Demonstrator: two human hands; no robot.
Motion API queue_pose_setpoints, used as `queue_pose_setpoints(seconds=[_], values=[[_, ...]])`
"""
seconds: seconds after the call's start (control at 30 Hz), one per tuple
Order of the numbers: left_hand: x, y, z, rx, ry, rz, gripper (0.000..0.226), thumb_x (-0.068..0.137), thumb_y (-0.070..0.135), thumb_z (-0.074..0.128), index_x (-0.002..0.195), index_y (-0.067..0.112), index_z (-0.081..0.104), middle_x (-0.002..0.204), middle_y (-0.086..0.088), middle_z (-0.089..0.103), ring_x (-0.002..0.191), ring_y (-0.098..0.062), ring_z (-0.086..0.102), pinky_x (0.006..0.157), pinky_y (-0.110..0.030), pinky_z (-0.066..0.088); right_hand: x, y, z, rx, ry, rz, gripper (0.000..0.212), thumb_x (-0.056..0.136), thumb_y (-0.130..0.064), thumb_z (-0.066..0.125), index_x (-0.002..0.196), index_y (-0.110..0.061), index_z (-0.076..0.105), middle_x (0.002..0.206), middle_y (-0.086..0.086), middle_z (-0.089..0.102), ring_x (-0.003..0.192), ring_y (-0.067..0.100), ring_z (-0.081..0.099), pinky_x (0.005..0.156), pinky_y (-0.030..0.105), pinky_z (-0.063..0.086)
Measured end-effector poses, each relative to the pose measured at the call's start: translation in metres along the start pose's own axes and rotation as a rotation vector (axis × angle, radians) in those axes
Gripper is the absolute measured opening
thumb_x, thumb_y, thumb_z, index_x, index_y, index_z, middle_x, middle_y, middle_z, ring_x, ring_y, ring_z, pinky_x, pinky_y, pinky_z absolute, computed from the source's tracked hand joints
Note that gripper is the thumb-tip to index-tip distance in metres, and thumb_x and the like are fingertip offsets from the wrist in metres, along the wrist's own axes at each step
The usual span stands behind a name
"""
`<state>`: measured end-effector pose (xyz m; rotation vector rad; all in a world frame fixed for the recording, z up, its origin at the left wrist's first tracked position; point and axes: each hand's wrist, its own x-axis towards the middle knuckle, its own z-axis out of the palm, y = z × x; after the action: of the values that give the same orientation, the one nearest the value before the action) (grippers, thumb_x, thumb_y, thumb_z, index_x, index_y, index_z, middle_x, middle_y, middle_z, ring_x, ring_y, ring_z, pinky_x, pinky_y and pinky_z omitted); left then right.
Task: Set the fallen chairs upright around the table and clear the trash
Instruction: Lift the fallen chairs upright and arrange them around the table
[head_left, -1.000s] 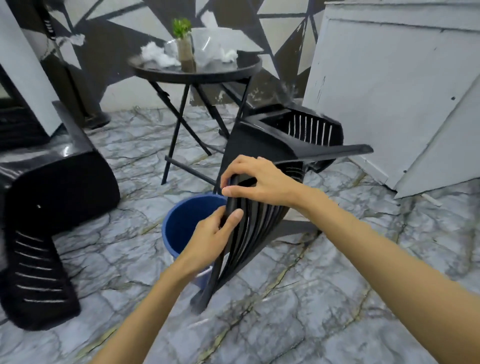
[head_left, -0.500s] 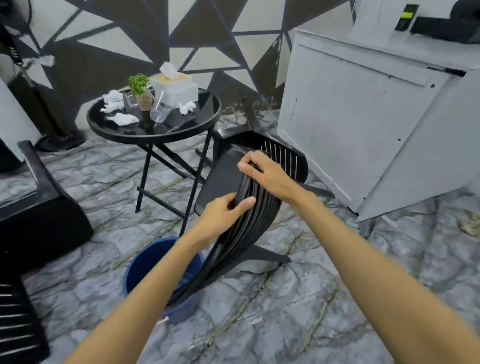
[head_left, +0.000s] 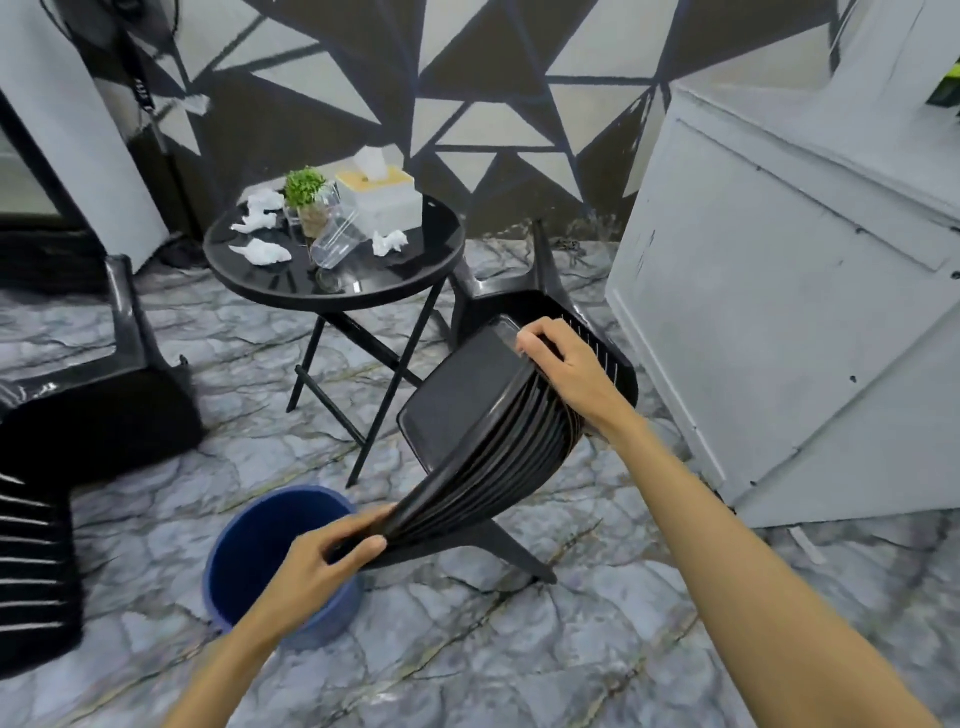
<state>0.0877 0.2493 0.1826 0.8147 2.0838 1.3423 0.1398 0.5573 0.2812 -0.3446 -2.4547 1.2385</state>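
Observation:
A black plastic chair (head_left: 457, 410) stands tilted beside the round black table (head_left: 415, 265), its slatted backrest towards me. My left hand (head_left: 322, 561) grips the lower end of the backrest's top edge, and my right hand (head_left: 561, 364) grips the upper end. A second black chair (head_left: 67, 431) lies on its side at the left. On the table lie several crumpled white tissues (head_left: 262, 253) and a clear plastic cup (head_left: 335, 241) on its side.
A blue bucket (head_left: 249, 551) stands on the marble floor just under my left hand. A tissue box (head_left: 379, 200) and a small potted plant (head_left: 306, 195) sit on the table. A large white cabinet (head_left: 779, 291) fills the right side.
The chair has risen from lying on its side to nearly upright. My hands have spread apart along the backrest, left hand lower. My view has lifted and pulled back.

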Motion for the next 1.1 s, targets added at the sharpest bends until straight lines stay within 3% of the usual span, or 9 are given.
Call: queue_pose_setpoints(seconds=[0.07,0.13,0.3,0.5,0.63,0.73,0.83,0.97,1.1], values=[[0.009,0.011,0.018,-0.059,0.063,0.020,0.047,0.057,0.083,0.055,0.098,0.062,0.061,0.111,0.032,0.064,0.108,0.005,0.059,0.087,-0.009,0.046,0.006,0.007,-0.019,0.010,-0.004,0.011,0.022,0.096,-0.034,0.048,0.084,-0.022,0.062,0.093,-0.006,0.052,0.088,-0.009,0.049,0.087,0.009,0.034],[0.022,0.030,0.036,-0.101,0.115,0.054,0.047,0.058,0.082,0.054,0.098,0.061,0.062,0.110,0.032,0.064,0.106,0.007,0.059,0.085,-0.006,0.045,0.013,0.016,-0.040,-0.034,-0.003,-0.003,0.023,0.092,-0.037,0.054,0.081,-0.020,0.065,0.100,-0.003,0.055,0.096,-0.006,0.051,0.090,0.010,0.034],[0.063,0.078,0.072,-0.087,0.135,0.106,0.043,0.062,0.078,0.055,0.099,0.058,0.063,0.106,0.029,0.066,0.101,0.007,0.061,0.087,-0.012,0.048,0.031,0.043,-0.095,-0.045,0.032,0.058,0.019,0.084,-0.039,0.065,0.084,-0.020,0.064,0.099,-0.001,0.050,0.085,-0.011,0.049,0.078,-0.001,0.033],[0.094,0.109,0.105,0.060,0.168,0.106,0.028,0.073,0.067,0.055,0.100,0.069,0.053,0.101,0.048,0.057,0.103,0.017,0.053,0.090,-0.014,0.044,0.051,0.090,-0.151,0.079,0.077,0.091,0.042,0.079,-0.048,0.067,0.096,-0.012,0.053,0.088,-0.007,0.053,0.076,0.001,0.049,0.070,0.014,0.039],[0.107,0.108,0.124,-0.006,0.428,0.062,0.046,0.067,0.074,0.053,0.099,0.044,0.068,0.109,0.018,0.067,0.110,0.000,0.055,0.103,-0.038,0.042,0.066,0.119,-0.183,0.152,0.125,0.082,0.035,0.082,-0.040,0.068,0.099,-0.016,0.049,0.085,-0.014,0.051,0.069,-0.014,0.050,0.069,0.005,0.040],[0.112,0.102,0.141,-0.117,0.504,-0.014,0.047,0.066,0.061,0.060,0.105,0.037,0.068,0.120,0.007,0.062,0.117,-0.011,0.053,0.107,-0.044,0.039,0.072,0.139,-0.212,0.213,0.101,0.098,0.032,0.085,-0.033,0.066,0.101,-0.014,0.046,0.082,-0.015,0.048,0.063,-0.019,0.048,0.065,0.000,0.037],[0.133,0.111,0.169,-0.224,0.545,-0.027,0.046,0.065,0.055,0.064,0.106,0.037,0.064,0.123,0.001,0.058,0.115,-0.012,0.053,0.098,-0.031,0.044,0.082,0.160,-0.233,0.267,0.106,0.089,0.024,0.087,-0.030,0.064,0.095,-0.019,0.045,0.082,-0.014,0.047,0.062,-0.019,0.048,0.067,0.002,0.038],[0.164,0.119,0.195,-0.351,0.651,-0.024,0.044,0.058,0.052,0.068,0.099,0.039,0.061,0.123,-0.002,0.053,0.109,-0.013,0.054,0.082,-0.019,0.046,0.093,0.188,-0.252,0.336,0.124,0.097,0.023,0.086,-0.033,0.065,0.085,-0.029,0.042,0.083,-0.013,0.046,0.064,-0.013,0.049,0.074,0.018,0.039],[0.185,0.120,0.212,-0.505,0.682,-0.001,0.065,0.046,0.057,0.081,0.097,0.025,0.056,0.105,0.002,0.058,0.091,-0.011,0.058,0.073,-0.014,0.050,0.101,0.202,-0.266,0.382,0.110,0.075,0.034,0.077,-0.048,0.069,0.085,-0.027,0.042,0.083,-0.012,0.043,0.064,-0.012,0.047,0.069,0.011,0.040]])
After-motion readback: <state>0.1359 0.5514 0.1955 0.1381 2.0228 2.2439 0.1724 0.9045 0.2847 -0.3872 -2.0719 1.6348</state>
